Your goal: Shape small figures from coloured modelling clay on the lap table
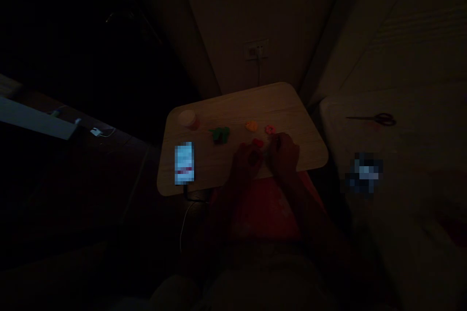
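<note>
The room is very dark and fine detail is lost. My left hand (246, 161) is over the small table's front edge, its fingers curled together. To its right, my right hand (284, 154) is closed in a pinch; what either hand holds is too dark to make out. A faint pale bit (265, 153) shows between them. Just beyond my left fingers is a small red piece (258, 143). A pink flower-shaped piece (270, 129) lies above my right hand, with an orange piece (251, 126) to its left. Farther left sits a green leafy-looking piece (220, 133).
The wooden table (219, 175) also bears a phone with a lit screen (184, 163) and a cup-like container (188, 119). A cable (188, 199) hangs at the near edge. Scissors (383, 119) lie on the pale surface at right. Behind is a wall socket (256, 50).
</note>
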{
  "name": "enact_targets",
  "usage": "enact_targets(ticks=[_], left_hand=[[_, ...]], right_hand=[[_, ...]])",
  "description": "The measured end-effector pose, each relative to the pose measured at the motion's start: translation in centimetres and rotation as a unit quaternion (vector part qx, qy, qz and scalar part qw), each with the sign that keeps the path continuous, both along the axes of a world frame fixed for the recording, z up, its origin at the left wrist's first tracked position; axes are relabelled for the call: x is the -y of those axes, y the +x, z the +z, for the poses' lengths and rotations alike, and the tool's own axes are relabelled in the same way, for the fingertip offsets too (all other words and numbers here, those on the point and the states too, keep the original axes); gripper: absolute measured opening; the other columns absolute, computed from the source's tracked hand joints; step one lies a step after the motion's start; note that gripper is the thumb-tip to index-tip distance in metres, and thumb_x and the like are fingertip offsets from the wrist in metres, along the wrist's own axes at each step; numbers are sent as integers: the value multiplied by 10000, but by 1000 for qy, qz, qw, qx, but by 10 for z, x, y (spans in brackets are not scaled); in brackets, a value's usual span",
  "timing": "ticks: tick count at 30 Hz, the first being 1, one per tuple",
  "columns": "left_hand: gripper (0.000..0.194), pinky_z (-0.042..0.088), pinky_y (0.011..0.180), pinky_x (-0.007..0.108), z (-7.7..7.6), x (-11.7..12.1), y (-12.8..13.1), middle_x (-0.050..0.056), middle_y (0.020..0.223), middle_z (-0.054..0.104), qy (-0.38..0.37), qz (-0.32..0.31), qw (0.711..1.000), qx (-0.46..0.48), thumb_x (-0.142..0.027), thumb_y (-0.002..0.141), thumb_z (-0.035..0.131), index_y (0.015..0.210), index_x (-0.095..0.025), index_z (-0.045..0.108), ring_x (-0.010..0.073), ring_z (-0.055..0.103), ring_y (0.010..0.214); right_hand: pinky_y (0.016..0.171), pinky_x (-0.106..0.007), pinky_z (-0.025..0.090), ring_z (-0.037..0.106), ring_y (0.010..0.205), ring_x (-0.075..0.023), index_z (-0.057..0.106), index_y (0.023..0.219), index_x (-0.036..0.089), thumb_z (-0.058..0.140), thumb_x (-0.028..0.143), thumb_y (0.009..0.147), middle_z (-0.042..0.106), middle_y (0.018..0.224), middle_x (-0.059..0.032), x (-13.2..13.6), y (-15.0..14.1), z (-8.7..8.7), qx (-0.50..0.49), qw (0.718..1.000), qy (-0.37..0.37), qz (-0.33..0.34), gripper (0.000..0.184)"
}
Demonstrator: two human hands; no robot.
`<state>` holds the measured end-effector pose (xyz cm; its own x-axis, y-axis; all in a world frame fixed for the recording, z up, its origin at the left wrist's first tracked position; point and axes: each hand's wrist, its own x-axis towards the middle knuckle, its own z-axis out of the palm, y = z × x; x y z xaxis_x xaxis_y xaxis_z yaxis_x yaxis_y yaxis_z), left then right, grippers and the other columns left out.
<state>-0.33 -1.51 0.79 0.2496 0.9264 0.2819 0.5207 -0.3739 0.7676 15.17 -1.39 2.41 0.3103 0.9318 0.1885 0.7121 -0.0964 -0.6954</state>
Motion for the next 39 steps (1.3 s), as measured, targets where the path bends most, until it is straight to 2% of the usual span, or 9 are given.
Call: enact_targets(ticks=[4, 8, 16, 24, 32, 39], left_hand=[[247, 526, 951, 408, 3, 0, 1, 44, 985, 748, -10, 35, 999, -29, -115, 763, 801, 934, -221, 658, 247, 687, 977], [309, 522, 955, 416, 4, 0, 2, 55, 1014, 744, -15, 32, 999, -38, -95, 748, 797, 999, -218, 663, 250, 684, 980], [262, 526, 942, 415, 4, -1, 1, 44, 975, 748, -16, 22, 999, -34, -95, 754, 779, 957, -216, 666, 244, 690, 961], [250, 520, 945, 421, 5, -1, 0, 45, 971, 751, -16, 21, 999, -32, -92, 752, 789, 930, -213, 663, 250, 689, 977], [264, 515, 941, 427, 8, 0, 1, 40, 971, 752, -22, 24, 999, -43, -84, 743, 784, 933, -225, 665, 260, 683, 994], [258, 521, 944, 424, 3, -1, 1, 33, 958, 755, -6, 26, 999, -34, -76, 749, 779, 920, -226, 656, 252, 688, 984]], right_hand=[[839, -364, 351, 641, 978, -264, 681, 1101, 157, 422, 175, 986, 727, 1140, -148, 2, -6, 4, 65, 997, -49, 6, 284], [822, -362, 326, 642, 981, -259, 679, 1115, 157, 436, 157, 1002, 727, 1144, -140, 2, -10, 5, 91, 994, -62, 5, 268], [809, -366, 310, 638, 947, -260, 684, 1134, 176, 479, 164, 1009, 713, 1133, -140, 3, -13, 9, 144, 986, -81, 4, 241], [821, -358, 329, 654, 977, -253, 661, 1186, 163, 442, 149, 1001, 720, 1181, -134, -3, -11, 2, 81, 995, -54, 3, 287], [817, -361, 318, 657, 970, -271, 634, 1216, 157, 440, 158, 1013, 712, 1157, -163, -7, -18, 4, 143, 986, -79, 1, 281], [815, -361, 329, 654, 1006, -264, 647, 1208, 160, 455, 147, 1003, 715, 1181, -143, -5, -12, 6, 106, 992, -70, 12, 281]])
